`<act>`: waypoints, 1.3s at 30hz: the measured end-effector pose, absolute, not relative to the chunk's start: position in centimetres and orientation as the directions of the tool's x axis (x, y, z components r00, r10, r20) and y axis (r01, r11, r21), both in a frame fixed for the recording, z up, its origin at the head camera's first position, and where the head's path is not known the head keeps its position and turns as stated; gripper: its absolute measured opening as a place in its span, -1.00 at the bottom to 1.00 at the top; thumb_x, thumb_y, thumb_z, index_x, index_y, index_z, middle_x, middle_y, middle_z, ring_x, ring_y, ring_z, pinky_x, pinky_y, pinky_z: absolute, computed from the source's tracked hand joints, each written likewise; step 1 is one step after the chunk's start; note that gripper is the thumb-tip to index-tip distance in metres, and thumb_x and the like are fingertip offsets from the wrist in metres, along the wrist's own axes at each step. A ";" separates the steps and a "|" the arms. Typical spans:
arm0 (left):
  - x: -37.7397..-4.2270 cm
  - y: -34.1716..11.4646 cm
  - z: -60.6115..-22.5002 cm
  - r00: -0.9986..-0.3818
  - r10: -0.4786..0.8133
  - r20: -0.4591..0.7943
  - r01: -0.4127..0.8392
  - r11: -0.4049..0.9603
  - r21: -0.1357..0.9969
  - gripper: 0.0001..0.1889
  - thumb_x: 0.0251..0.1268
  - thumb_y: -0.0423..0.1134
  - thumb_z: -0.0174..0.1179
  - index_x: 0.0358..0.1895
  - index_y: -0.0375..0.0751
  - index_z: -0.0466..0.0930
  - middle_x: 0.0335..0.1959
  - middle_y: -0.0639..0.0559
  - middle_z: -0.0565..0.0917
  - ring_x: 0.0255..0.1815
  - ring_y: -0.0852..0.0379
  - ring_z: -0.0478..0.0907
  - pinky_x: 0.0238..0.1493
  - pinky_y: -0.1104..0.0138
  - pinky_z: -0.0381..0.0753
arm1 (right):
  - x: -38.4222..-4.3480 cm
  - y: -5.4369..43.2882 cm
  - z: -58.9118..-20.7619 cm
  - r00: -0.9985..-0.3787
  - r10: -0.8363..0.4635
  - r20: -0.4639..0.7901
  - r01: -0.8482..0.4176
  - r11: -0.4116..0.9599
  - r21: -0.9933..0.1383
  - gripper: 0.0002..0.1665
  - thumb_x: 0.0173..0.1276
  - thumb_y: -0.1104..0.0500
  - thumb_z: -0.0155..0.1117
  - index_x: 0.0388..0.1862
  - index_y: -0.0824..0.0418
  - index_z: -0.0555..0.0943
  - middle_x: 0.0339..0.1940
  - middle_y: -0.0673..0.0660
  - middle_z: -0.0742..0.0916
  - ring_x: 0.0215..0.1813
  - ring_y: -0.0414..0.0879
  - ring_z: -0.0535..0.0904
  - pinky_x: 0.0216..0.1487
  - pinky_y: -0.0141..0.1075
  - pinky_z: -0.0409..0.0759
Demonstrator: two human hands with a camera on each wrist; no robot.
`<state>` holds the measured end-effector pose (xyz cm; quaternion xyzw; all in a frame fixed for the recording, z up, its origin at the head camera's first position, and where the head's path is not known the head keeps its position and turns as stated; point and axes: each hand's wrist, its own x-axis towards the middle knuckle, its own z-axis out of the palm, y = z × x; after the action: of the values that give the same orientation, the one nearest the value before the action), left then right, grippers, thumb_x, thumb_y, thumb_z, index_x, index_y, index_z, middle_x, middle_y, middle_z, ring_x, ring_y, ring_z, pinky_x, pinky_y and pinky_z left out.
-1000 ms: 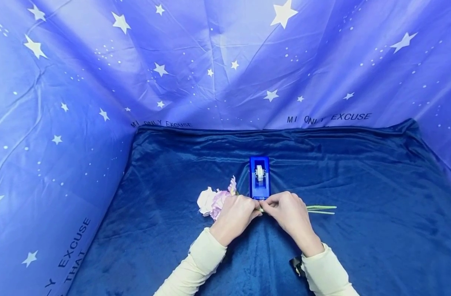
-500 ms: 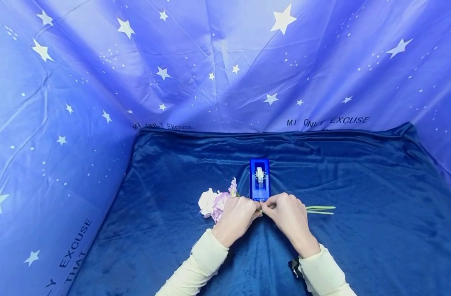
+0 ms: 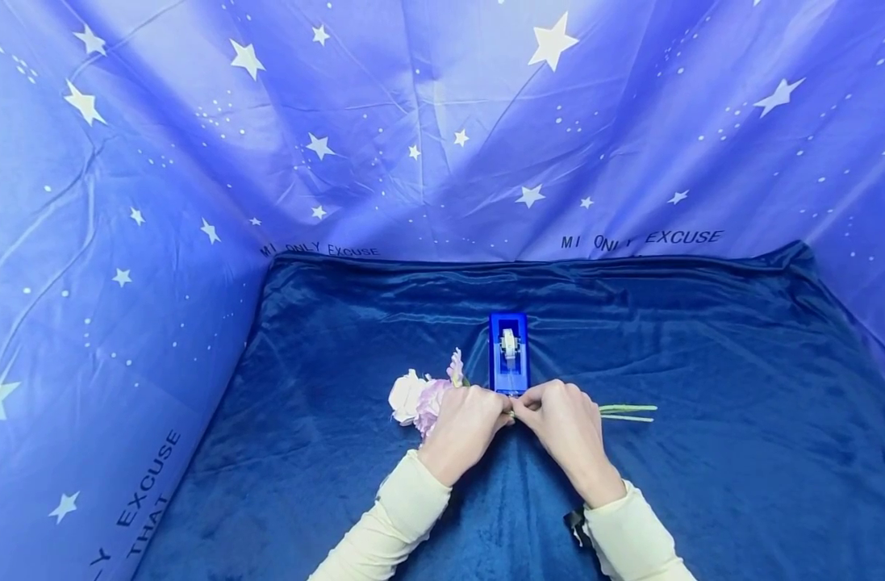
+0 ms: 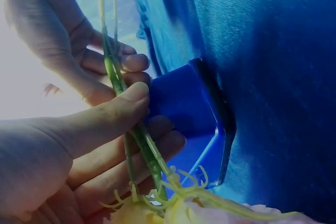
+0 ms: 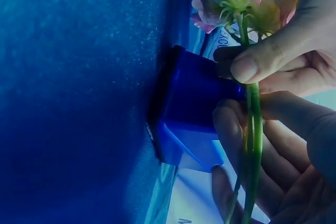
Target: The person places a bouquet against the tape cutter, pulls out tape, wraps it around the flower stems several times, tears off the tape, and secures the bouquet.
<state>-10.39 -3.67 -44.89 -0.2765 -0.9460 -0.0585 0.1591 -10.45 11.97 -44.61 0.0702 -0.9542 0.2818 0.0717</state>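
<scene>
Artificial flowers with white and pale purple heads point(image 3: 411, 395) lie sideways, their green stems point(image 3: 627, 413) running out to the right. My left hand point(image 3: 464, 426) grips the stems just below the blooms; in the left wrist view its thumb point(image 4: 123, 103) presses across them. Close beside it, my right hand point(image 3: 567, 428) pinches at the stems, with fingertips on either side of them point(image 5: 254, 140) in the right wrist view. Just beyond both hands stands a blue tape dispenser point(image 3: 511, 378) holding a roll of tape point(image 3: 509, 344). Whether tape lies between my fingers cannot be made out.
Dark blue velvety cloth point(image 3: 703, 347) covers the work surface, with creases towards the back. A purple-blue curtain with stars point(image 3: 427, 97) hangs behind and at the sides. A black strap point(image 3: 577, 526) shows at the right sleeve point(image 3: 634, 528).
Both hands keep their hold at the same spot by the dispenser. The whole scene has shifted slightly down in the view, and the right forearm has moved a little inward.
</scene>
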 end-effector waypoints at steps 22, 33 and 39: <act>-9.4 -2.7 -45.8 -0.799 0.479 0.363 0.504 0.863 -0.031 -0.81 0.04 0.01 0.42 -0.62 0.17 0.65 -0.69 0.23 0.65 -0.69 0.20 0.56 -0.67 0.31 0.37 | -9.2 12.3 -45.8 -0.986 -0.064 0.155 -0.142 0.809 -0.570 -0.74 0.12 0.21 0.41 -0.71 -0.02 0.67 -0.73 -0.10 0.57 -0.66 -0.17 0.32 -0.63 -0.27 0.26; -9.2 -2.8 -44.6 -0.785 0.489 0.380 0.518 0.855 -0.031 -0.81 0.08 0.03 0.41 -0.58 0.16 0.66 -0.67 0.23 0.65 -0.65 0.18 0.57 -0.64 0.31 0.40 | -9.1 13.2 -44.0 -0.998 -0.057 0.036 -0.066 0.755 -0.652 -0.85 0.24 0.06 0.42 -0.50 0.02 0.78 -0.60 -0.09 0.69 -0.60 -0.20 0.41 -0.54 -0.28 0.33; -8.9 -2.9 -44.4 -0.764 0.501 0.407 0.539 0.842 -0.025 -0.83 0.12 0.00 0.41 -0.55 0.15 0.68 -0.63 0.23 0.67 -0.63 0.18 0.58 -0.63 0.31 0.41 | -9.2 13.4 -43.4 -0.997 -0.082 0.000 -0.061 0.748 -0.661 -0.79 0.27 0.04 0.38 -0.55 0.00 0.74 -0.68 -0.12 0.63 -0.63 -0.22 0.40 -0.54 -0.30 0.31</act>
<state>-8.91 -2.86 -44.38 -0.2773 -0.9379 -0.0470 0.2032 -9.17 13.42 -43.45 0.0383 -0.9347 0.3531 -0.0145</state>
